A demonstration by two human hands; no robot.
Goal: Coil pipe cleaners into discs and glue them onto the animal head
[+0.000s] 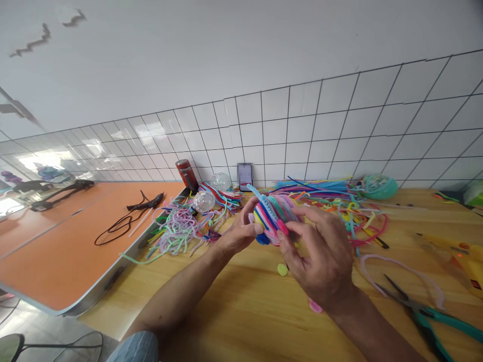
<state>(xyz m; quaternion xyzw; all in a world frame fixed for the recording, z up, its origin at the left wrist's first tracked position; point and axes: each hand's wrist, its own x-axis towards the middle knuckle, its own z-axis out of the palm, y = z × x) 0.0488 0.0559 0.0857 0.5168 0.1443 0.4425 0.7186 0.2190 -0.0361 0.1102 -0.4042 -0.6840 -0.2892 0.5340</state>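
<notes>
A rounded bundle of colourful fuzzy stems (272, 213), with pink, blue, yellow and teal bands, is held up over the wooden table. My left hand (241, 229) grips its left side, the thumb on the front near the yellow band. At its right side, my right hand (320, 251) pinches a bright pink piece (282, 227) between thumb and fingers. A light blue stem end sticks up from the top of the bundle. Below the hands, a yellow-green disc (282, 269) and a pink disc (315, 305) lie on the table.
Loose stems (181, 226) pile up at the left, more stems (313, 188) along the wall. Teal-handled pliers (418, 311) and a yellow tool (453, 256) lie right. A red can (186, 173) and phone (245, 177) stand behind. A glue gun (147, 202) rests on the orange table (86, 216).
</notes>
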